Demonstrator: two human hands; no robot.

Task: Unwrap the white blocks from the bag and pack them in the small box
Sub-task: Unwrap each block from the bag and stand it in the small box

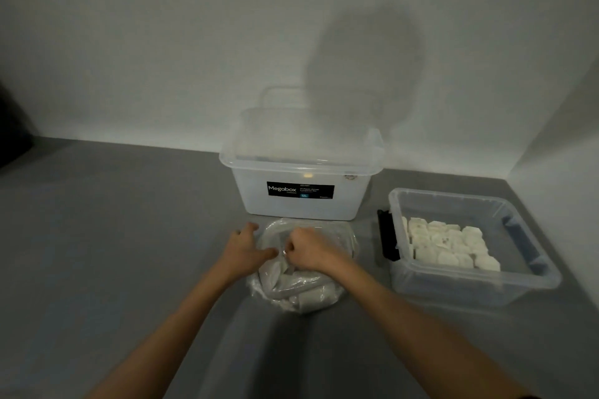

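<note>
Head view: the left hand point(246, 251) lies with fingers spread on the near-left edge of the clear plastic bag point(308, 293), thumb reaching towards the right hand point(309, 253). The right hand is curled into a fist just beside it, bunching the bag's plastic in its fingers. Pale lumps show through the bag beneath both wrists. Well off to the right of the right hand stands the small box point(470, 288), with white blocks point(447, 244) packed in rows inside. Beyond the fingertips sits a larger lidded Megabox tub point(301, 201) on the grey table point(129, 236).
</note>
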